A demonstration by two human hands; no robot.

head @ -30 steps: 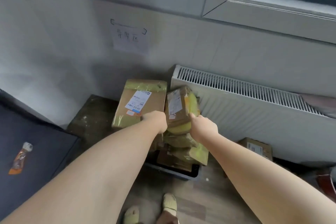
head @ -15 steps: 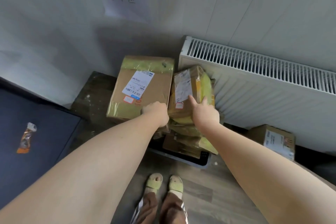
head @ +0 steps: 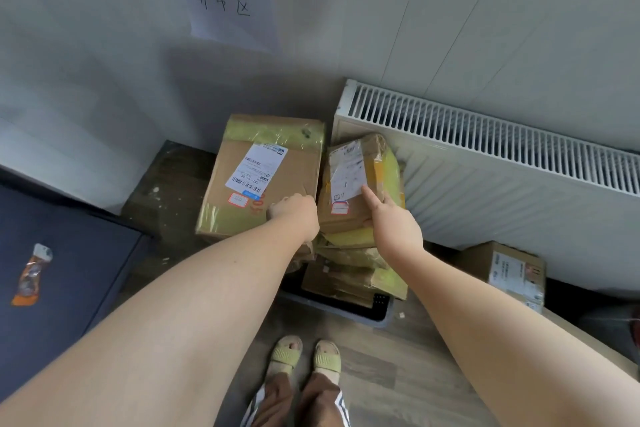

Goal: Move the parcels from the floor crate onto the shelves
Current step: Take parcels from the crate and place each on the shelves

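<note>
Fingers point(head: 370, 193) on small parcel point(head: 349, 184) — atop crate point(head: 377, 314)

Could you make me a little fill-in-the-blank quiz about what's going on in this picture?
1. The left hand grips the larger ____ box.
2. The smaller parcel under the right hand sits beside a white ____.
3. The person's sandals stand on a ____ floor.

Missing words: cardboard; radiator; wooden
</note>
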